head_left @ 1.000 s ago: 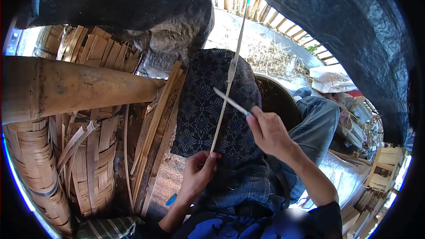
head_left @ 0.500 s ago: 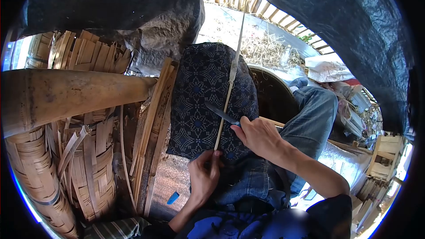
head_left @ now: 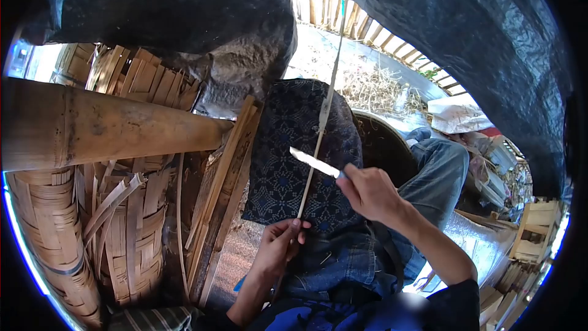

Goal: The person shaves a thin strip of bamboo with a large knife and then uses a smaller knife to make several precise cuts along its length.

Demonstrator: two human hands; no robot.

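Note:
My left hand (head_left: 282,242) pinches the lower end of a thin pale bamboo strip (head_left: 313,171) between thumb and fingers. The strip runs upward over a dark blue patterned cloth (head_left: 282,147) spread across my lap, and a wider pale piece sits partway up it. My right hand (head_left: 372,193) is closed round the handle of a knife (head_left: 314,162). Its bright blade points up and to the left and crosses over the strip; whether it touches the strip I cannot tell.
A thick bamboo pole (head_left: 141,124) juts in from the left above woven bamboo baskets (head_left: 46,227). Upright wooden slats (head_left: 223,178) stand beside the cloth. Behind my jeans-clad knee (head_left: 438,171) is a dark round container (head_left: 383,147). Black plastic sheeting (head_left: 465,30) hangs overhead.
The knife blade has turned and now shines brightly. My right hand has shifted slightly right and down, and my left hand slightly down. The whole view has shifted a little.

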